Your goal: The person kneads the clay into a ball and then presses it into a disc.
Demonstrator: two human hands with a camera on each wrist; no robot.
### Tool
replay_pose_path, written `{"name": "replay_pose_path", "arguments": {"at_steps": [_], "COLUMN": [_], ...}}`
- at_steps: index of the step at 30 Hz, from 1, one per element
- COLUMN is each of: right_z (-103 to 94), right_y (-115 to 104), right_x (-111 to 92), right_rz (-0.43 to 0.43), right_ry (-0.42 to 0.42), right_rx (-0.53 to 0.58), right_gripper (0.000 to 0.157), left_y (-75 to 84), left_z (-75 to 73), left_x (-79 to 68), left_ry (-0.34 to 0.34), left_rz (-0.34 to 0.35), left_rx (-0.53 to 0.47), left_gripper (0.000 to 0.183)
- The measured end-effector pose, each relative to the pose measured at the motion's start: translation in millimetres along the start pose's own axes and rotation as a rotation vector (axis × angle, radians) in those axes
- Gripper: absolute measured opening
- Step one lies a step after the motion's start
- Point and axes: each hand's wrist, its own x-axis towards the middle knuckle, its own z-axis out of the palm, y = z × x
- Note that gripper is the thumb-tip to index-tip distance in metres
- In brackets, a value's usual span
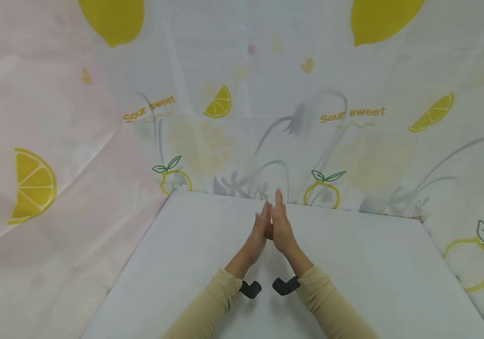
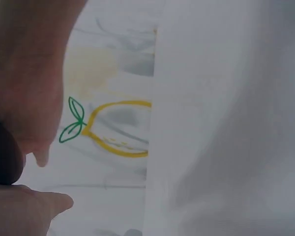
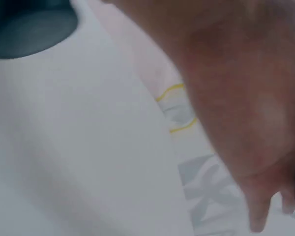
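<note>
A small brown rounded lump (image 1: 269, 231) sits between my two palms; its exact kind does not show. My left hand (image 1: 258, 236) presses on it from the left with straight fingers. From the other side my right hand (image 1: 283, 231) lies against it, fingers straight and pointing up and away. Both hands are raised above the white tabletop, fingertips close together. In the left wrist view the lump (image 2: 4, 155) looks dark and smooth at the left edge. Only a dark sliver of it shows at the right edge of the right wrist view, with the rest cut off.
A white tabletop (image 1: 352, 273) spreads beneath the hands. Behind and beside it hangs pale cloth (image 1: 267, 70) printed with lemons and lettering. Black camera mounts (image 1: 251, 289) are worn at both wrists, below beige sleeves (image 1: 205, 306).
</note>
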Motion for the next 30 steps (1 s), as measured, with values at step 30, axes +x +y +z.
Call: {"name": "replay_pose_path", "arguments": {"at_steps": [30], "right_z": [9.2], "right_y": [-13], "right_x": [-13], "right_rz": [-0.136], "right_ry": [0.092], "right_rx": [-0.117], "right_gripper": [0.06], "left_y": [-12.8], "left_z": [3.3], "left_x": [0.4], "left_ry": [0.087], "left_rz": [-0.062], "left_rx": [0.008], "left_gripper": [0.084]}}
